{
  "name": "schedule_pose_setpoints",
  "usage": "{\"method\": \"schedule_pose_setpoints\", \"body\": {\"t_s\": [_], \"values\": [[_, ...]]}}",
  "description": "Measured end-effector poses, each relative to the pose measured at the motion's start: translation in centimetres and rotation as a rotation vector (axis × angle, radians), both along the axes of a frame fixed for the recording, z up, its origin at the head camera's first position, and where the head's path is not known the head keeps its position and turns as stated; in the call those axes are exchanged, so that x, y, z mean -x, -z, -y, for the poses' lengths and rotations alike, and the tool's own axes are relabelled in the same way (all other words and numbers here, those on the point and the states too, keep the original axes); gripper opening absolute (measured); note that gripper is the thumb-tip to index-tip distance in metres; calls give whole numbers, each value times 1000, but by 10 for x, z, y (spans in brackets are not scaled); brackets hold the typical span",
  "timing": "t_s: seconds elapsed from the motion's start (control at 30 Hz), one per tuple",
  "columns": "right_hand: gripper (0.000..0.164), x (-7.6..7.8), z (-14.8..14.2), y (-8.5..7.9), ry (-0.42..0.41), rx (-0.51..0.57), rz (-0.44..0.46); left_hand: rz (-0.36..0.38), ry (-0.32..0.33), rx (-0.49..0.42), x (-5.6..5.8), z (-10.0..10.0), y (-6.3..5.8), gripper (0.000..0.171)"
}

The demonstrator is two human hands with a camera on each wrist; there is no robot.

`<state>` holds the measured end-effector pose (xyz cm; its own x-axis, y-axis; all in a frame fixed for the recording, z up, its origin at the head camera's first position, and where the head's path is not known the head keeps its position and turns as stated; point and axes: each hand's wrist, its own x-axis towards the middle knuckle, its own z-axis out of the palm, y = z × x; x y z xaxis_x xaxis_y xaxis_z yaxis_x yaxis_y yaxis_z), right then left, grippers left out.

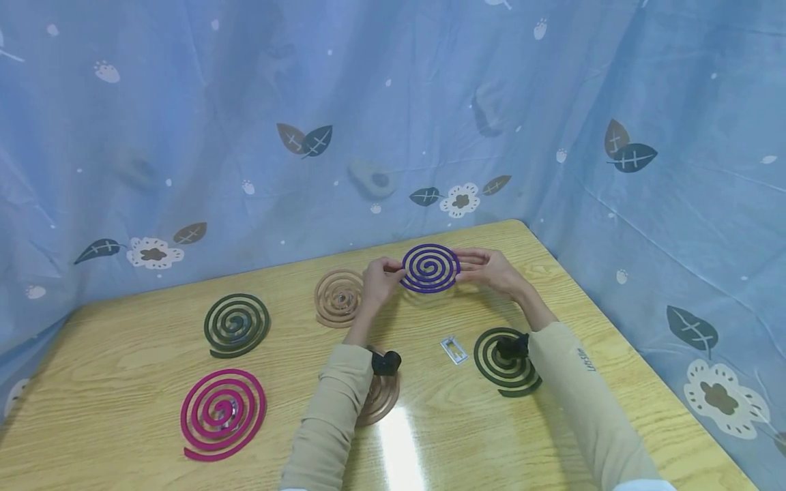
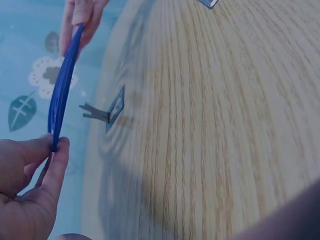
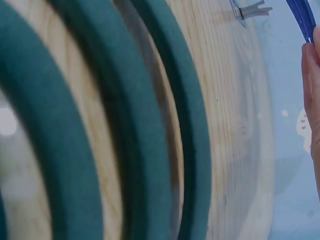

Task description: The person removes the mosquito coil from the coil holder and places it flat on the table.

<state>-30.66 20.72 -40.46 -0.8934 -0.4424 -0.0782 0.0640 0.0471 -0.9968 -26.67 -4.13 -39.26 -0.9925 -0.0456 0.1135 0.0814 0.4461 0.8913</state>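
A purple mosquito coil (image 1: pixel 431 265) hangs flat above the far part of the table, held between both hands. My left hand (image 1: pixel 382 281) pinches its left edge between thumb and fingers. At the opposite edge, my right hand (image 1: pixel 488 269) grips it with the thumb below and fingers along the rim. From the left wrist view, the coil (image 2: pixel 62 92) appears edge-on, apart from a small metal coil stand (image 2: pixel 116 109) with a raised prong on the table. Another metal stand (image 1: pixel 462 357) lies nearer, between the forearms.
On the wooden table (image 1: pixel 123 382), a green coil (image 1: pixel 211 326) and a pink coil (image 1: pixel 260 409) lie left. A tan coil (image 1: pixel 319 300) is beside my left hand. A brown coil (image 1: pixel 393 395) and dark green coil (image 1: pixel 481 361) lie partly under the forearms. Blue curtains (image 1: pixel 393 102) border the table.
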Motion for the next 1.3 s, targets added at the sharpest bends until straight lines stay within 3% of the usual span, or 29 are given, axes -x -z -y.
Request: {"method": "schedule_pose_setpoints", "body": {"t_s": [0.23,0.5,0.8,0.97,1.2,1.3], "values": [[60,0,-3,3,27,68,-17,73,11,-38,0,-4,0,35],[69,-1,-6,-1,-27,-4,-5,136,-6,-10,1,-12,0,36],[70,1,-18,-1,-50,-118,-67,70,65,-90,1,-15,-2,34],[69,1,-23,0,-41,-113,-47,99,83,-114,0,-17,-5,39],[66,-2,-26,0,3,-13,9,102,114,-111,-2,-20,-4,46],[63,-3,-29,1,16,-31,-3,114,139,-119,-3,-20,-3,46]]}}
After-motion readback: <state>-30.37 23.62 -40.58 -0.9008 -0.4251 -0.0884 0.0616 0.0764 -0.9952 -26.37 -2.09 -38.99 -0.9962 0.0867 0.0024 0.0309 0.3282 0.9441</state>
